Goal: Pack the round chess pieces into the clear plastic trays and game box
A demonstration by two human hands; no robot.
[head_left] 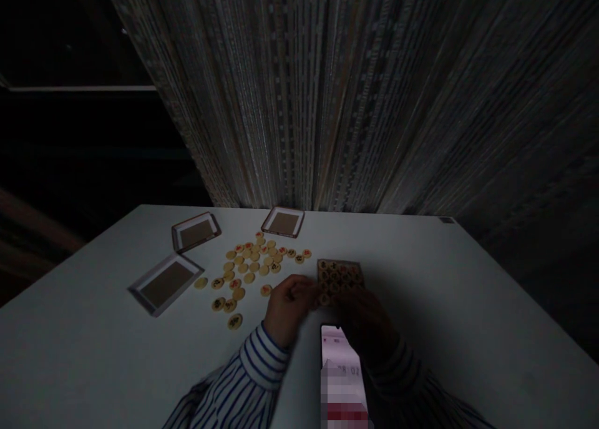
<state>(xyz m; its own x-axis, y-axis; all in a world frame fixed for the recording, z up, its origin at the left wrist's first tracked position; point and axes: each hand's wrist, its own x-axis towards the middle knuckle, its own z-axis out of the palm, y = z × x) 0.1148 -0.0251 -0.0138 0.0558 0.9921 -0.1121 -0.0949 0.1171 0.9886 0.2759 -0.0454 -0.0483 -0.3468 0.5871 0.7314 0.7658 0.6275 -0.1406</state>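
A small tray [319, 268] stands in front of my hands, with rows of round xiangqi pieces [334, 277] in it. My left hand [289, 307] is at its front left corner, fingers curled together and slightly blurred; what they hold, if anything, is hidden. Over the tray's front right part lies my right hand [367, 320], in deep shadow, its fingers hard to make out. Many loose xiangqi pieces [254, 267] are scattered left of my left hand, some plain side up, others showing red or black characters.
A lit phone [339, 348] lies between my forearms. Three shallow box parts lie around the loose pieces: one at the back [283, 221], one at the back left [196, 231], one at the left [166, 283]. A curtain [299, 104] hangs behind the white table [449, 304].
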